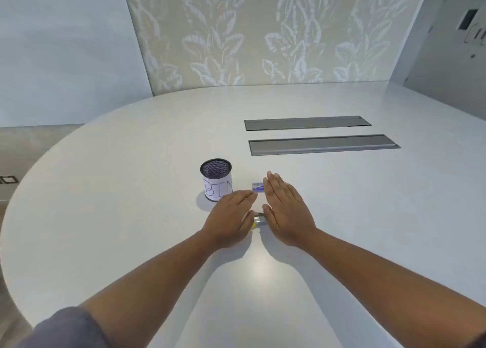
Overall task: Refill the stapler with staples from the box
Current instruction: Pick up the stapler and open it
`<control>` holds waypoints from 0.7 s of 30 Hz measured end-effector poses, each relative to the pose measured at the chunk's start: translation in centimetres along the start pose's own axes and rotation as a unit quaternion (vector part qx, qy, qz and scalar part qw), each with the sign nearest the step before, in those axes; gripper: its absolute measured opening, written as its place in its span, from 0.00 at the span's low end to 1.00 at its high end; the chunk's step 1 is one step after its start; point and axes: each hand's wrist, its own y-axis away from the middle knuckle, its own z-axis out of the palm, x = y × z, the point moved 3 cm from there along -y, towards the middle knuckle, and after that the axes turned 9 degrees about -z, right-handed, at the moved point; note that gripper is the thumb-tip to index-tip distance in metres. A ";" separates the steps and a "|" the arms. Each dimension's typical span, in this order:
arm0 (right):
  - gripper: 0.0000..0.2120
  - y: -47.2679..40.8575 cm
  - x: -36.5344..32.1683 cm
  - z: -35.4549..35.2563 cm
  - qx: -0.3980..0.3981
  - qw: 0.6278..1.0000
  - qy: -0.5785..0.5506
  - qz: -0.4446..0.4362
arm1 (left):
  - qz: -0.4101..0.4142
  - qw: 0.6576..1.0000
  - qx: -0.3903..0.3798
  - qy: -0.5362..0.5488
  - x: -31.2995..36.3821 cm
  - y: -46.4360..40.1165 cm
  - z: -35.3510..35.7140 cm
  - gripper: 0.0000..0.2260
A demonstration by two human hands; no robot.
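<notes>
White oval table, leaf-pattern wall behind. Left hand and right hand hover flat, fingers straight, holding nothing. Stapler sits between them, mostly hidden: metal with a yellow bit showing. Staple box, small and blue, lies just beyond, beside the mesh cup. Next, I'd say: pin the stapler base with one hand, lift its top with the other.

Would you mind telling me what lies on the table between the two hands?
In the head view, the stapler lies between the left hand and the right hand, mostly hidden by them; only its yellow and metal end shows.
</notes>
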 end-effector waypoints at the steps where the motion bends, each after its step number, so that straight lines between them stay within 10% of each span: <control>1: 0.28 0.0 0.2 0.3 -0.006 1.000 -0.006 -0.002 | -0.010 1.000 -0.006 0.004 -0.2 0.0 0.2 0.21; 15: 0.08 0.8 1.1 2.4 -0.027 0.974 -0.206 0.087 | -0.109 0.988 -0.045 0.096 -2.4 0.6 2.8 0.23; 21: 0.19 1.0 1.5 2.7 -0.034 0.964 -0.241 0.104 | -0.105 0.986 -0.056 0.116 -2.5 0.4 2.9 0.15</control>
